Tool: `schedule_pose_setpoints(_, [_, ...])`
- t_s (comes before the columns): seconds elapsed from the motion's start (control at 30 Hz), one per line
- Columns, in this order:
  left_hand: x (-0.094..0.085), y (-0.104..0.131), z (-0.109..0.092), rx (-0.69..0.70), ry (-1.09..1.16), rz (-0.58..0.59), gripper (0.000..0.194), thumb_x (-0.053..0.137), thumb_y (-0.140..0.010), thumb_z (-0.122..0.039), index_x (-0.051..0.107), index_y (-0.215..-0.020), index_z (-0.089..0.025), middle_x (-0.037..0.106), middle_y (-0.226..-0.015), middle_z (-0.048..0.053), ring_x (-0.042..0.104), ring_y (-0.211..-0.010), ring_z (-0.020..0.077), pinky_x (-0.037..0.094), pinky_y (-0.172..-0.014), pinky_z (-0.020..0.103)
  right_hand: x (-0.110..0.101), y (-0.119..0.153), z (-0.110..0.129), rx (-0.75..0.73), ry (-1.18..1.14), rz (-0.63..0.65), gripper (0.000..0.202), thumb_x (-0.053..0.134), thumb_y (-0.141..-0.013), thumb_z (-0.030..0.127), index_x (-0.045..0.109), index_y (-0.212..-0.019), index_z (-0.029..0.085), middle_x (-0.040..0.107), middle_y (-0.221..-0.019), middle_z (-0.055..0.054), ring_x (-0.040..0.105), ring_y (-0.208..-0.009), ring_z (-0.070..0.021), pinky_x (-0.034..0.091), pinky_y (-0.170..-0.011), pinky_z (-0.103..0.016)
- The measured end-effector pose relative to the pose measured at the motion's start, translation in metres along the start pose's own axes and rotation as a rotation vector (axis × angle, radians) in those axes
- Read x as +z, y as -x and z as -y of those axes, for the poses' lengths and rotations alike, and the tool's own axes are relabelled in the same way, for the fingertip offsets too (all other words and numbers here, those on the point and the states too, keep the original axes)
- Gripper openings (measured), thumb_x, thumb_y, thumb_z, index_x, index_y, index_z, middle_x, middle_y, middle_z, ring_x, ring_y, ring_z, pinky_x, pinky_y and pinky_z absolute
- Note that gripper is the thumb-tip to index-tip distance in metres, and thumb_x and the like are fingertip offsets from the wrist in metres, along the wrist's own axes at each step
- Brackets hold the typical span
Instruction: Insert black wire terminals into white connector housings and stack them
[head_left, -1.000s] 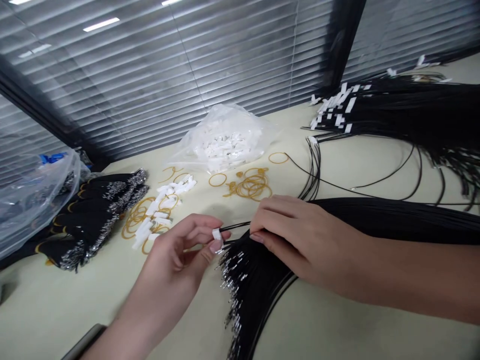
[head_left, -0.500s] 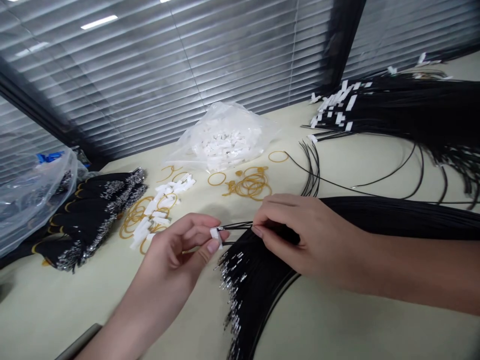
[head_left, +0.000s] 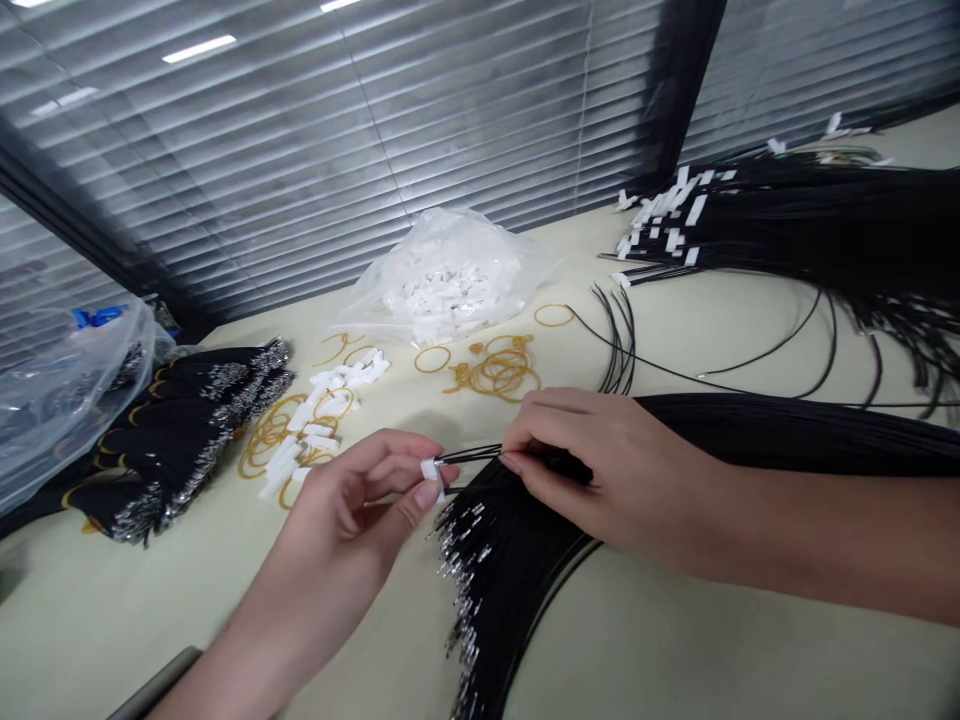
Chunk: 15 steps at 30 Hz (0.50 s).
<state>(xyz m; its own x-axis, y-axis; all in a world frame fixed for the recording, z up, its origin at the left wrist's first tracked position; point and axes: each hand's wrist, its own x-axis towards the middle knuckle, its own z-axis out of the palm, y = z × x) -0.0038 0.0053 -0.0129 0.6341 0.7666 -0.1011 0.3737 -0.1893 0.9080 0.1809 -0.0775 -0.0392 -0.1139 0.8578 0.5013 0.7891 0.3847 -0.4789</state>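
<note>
Between the thumb and fingers of my left hand [head_left: 375, 510] is a small white connector housing [head_left: 432, 472]. Several thin black wires [head_left: 472, 455] run from it to my right hand [head_left: 592, 460], whose thumb and forefinger pinch them a short way off. Beneath both hands lies a thick bundle of black wires [head_left: 517, 590], its silvery metal terminals [head_left: 465, 600] fanned along the left edge. The housing's far side is covered by my fingers, so how deep each wire sits cannot be seen.
Loose white housings [head_left: 319, 420] lie among yellow rubber bands [head_left: 499, 372]. Behind them stands a clear bag [head_left: 450, 270] of white housings. Banded black wire bundles [head_left: 195, 430] lie at left beside a plastic bag [head_left: 67, 390]; wires with white housings [head_left: 795, 220] are heaped at back right.
Both hands keep their hold on the housing and wires. My right hand has shifted very slightly left; the view itself has moved a little.
</note>
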Motion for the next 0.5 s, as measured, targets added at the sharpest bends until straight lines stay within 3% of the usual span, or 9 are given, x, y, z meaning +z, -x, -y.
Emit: schedule_pose_setpoints(0.5, [-0.0011, 0.0009, 0.0006, -0.013, 0.036, 0.02, 0.016, 0.065, -0.074, -0.028, 0.061, -0.088, -0.021, 0.07, -0.073, -0.001, 0.063, -0.073, 0.0126, 0.046, -0.065, 0.017, -0.0004, -0.0001, -0.001, -0.01, -0.007, 0.022, 0.009, 0.051, -0.079, 0.009, 0.054, -0.072, 0.014, 0.052, -0.067, 0.002, 0.045, -0.061, -0.0079, 0.034, -0.058, -0.02])
